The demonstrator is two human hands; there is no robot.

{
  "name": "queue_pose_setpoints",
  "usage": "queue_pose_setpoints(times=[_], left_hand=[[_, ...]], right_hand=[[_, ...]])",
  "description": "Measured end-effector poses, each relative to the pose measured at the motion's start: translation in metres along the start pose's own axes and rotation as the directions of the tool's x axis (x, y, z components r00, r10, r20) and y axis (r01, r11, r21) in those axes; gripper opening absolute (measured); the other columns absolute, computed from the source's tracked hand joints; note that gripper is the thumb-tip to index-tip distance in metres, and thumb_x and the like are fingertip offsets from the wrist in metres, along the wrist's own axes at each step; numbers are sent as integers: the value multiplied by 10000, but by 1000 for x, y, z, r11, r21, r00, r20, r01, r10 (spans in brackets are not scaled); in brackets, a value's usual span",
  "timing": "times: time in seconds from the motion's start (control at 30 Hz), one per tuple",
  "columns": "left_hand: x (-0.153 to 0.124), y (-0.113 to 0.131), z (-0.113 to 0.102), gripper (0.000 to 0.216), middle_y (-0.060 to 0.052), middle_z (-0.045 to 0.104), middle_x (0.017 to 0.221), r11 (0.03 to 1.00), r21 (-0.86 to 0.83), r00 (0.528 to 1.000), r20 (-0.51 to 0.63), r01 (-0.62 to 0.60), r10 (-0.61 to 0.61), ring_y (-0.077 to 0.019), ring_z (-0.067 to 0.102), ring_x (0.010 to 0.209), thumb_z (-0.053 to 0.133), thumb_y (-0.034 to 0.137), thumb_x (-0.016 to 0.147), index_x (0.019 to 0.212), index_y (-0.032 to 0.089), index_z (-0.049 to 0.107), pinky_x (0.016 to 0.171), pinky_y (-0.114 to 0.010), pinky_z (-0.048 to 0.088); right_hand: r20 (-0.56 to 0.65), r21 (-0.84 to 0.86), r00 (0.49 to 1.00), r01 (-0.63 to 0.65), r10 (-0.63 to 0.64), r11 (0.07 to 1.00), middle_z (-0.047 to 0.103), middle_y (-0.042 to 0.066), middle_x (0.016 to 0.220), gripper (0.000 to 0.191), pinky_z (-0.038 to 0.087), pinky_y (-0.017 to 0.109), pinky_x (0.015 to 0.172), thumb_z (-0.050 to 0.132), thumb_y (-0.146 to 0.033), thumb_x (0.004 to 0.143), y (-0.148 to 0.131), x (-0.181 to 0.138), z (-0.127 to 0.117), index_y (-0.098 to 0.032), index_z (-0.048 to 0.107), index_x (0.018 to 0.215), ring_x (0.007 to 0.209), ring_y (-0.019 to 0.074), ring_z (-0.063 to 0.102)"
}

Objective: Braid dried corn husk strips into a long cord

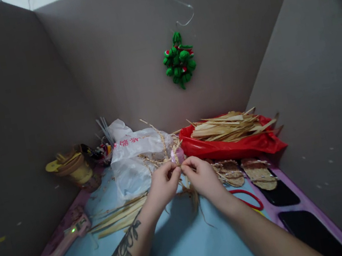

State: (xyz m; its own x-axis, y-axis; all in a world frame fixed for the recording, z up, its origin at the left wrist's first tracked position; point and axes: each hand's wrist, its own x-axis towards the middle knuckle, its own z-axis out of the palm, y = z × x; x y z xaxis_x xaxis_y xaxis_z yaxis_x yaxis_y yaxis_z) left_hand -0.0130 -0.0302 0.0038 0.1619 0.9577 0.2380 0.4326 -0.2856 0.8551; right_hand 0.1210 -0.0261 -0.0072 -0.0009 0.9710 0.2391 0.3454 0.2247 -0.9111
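My left hand and my right hand meet over the middle of the table, thumbs and fingertips pinched close together. Between them is a braid of dry, straw-like husk strips, mostly covered by my fingers. Loose husk ends hang below the hands toward the blue table cover. Just beyond my fingertips sits a small pinkish-purple object with braided cord about it. More braided cord lies against a white plastic bag behind my left hand.
Husk strips fill a red bag. Woven sole-shaped pieces, red-looped handles and black flat slabs lie right. Left are loose strips, a pink glue gun and a yellowish cup. A green ornament hangs behind.
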Motion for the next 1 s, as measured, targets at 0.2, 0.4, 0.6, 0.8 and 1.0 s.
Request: queue_pose_setpoints(times=[0.2,0.4,0.6,0.8,1.0], left_hand=[[3,0,-3,226,42,412,589,999,-49,1000,17,-12,13,-96,380,561,446,308,830,659,162,476,529,-200,302],[-2,-4,-1,211,31,463,615,960,270,993,-68,-80,102,-105,407,578,432,295,850,685,174,482,563,-223,281],[1,-10,1,268,27,474,578,990,-83,988,-103,110,-118,-101,429,539,438,354,830,653,163,500,516,-207,306],[9,-16,-1,267,54,425,519,902,-400,971,-99,161,-217,-72,380,477,535,374,750,610,152,488,473,-190,294],[6,-11,5,248,39,491,576,882,-440,977,-42,172,-211,-74,426,494,508,383,785,683,158,489,487,-188,341]], right_hand=[[209,362,973,-169,97,917,561,-13,631,186,359,223,540,601,-338,693,1,9,-6,-153,602,710,573,112,479],[214,383,964,-233,159,894,594,1,606,183,375,238,557,682,-311,626,-6,7,-13,-137,642,664,564,113,493],[16,123,1000,-3,1,992,669,63,759,187,436,304,675,575,-268,749,-9,-13,12,-162,715,812,715,185,577],[30,-146,953,301,-300,942,570,70,814,301,432,345,756,516,-179,771,-4,-19,18,-202,691,1016,816,199,522],[-1,193,999,47,-47,980,625,81,923,257,468,306,717,580,-281,740,-6,-2,4,-170,654,959,827,189,584]])
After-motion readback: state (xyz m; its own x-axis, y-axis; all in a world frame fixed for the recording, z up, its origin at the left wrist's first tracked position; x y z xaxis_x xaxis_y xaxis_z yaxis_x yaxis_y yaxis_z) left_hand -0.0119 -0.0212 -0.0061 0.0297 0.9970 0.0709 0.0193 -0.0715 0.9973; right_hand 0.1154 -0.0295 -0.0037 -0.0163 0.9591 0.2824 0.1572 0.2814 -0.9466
